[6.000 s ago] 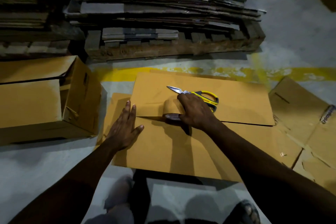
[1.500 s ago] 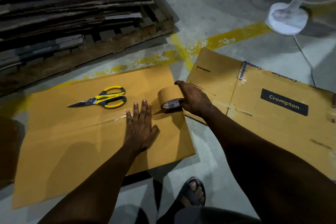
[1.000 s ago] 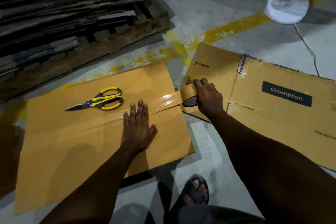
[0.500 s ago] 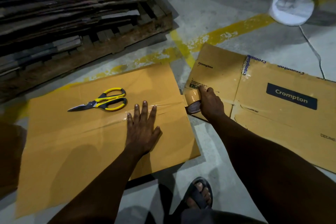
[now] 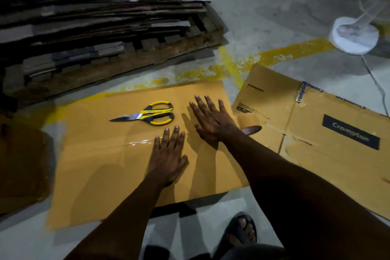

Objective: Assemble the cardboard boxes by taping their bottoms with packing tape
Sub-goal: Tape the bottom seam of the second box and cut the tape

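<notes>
Freed from the one brown packing-tape roll [image 5: 249,120], the right hand [image 5: 211,121] is joining the left hand [image 5: 168,155] — both pressing flat, fingers spread, on the glossy taped seam of one tan cardboard box [image 5: 105,164].

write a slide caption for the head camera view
A person's left hand and right hand flat on the taped cardboard box, yellow-handled scissors lying on it, packing tape roll beside its edge.

Both arms reach forward. The left hand [image 5: 167,157] lies palm down, fingers straight and together. The right hand [image 5: 211,119] lies flat just beyond it, fingers spread.
</notes>
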Demonstrator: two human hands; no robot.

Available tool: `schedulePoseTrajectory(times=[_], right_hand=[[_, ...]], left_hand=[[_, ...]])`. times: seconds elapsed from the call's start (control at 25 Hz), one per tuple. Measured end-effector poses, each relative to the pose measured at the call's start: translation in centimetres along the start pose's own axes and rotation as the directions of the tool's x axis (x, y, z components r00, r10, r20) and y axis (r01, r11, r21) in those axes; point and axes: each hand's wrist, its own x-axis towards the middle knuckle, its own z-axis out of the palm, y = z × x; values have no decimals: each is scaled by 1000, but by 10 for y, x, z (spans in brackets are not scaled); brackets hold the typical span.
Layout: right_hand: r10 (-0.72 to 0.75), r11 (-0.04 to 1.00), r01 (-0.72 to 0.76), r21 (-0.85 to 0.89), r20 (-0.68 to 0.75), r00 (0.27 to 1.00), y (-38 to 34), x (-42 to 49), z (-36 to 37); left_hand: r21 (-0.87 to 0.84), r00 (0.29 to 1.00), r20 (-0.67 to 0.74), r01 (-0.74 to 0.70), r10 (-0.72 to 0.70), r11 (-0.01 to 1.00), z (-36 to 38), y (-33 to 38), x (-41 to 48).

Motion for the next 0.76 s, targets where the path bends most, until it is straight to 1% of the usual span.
schedulePoseTrajectory(times=[0.12, 0.2, 0.24, 0.32, 0.36, 0.48, 0.52, 0.56, 0.68, 0.76], right_hand=[[-116, 993, 117, 5, -63, 991, -72, 40, -4], [-129, 992, 129, -7, -69, 989, -107, 59, -6], [-127, 992, 125, -28, -44, 991, -123, 68, -6], [-98, 991, 100, -90, 22, 995, -144, 78, -4], [-69, 992, 70, -103, 19, 997, -150, 80, -3], [44, 998, -48, -40, -103, 994, -150, 70, -5], [78, 997, -79, -4, -97, 992, -146, 62, -8], [104, 994, -103, 22, -66, 992, -140, 53, -10], [196, 978, -194, 72, -13, 981, -115, 17, -7], [294, 945, -292, 146, 10, 956, -94, -7, -3]], left_hand=[[17, 996, -25, 89, -88, 996, 7, -68, -42], [11, 983, -17, 182, -182, 983, 10, -111, -66], [-2, 968, -7, 250, -250, 968, 10, -132, -78], [-27, 928, 8, 373, -373, 927, 8, -160, -94], [-41, 911, 14, 412, -411, 910, 6, -165, -97], [-95, 875, 48, 485, -483, 869, 0, -148, -88], [-98, 877, 56, 481, -478, 871, -3, -137, -81], [-86, 896, 60, 443, -439, 892, -4, -125, -74], [-35, 978, 44, 203, -202, 979, -8, -80, -38], [13, 998, 23, 51, -52, 999, -11, -49, -8]])
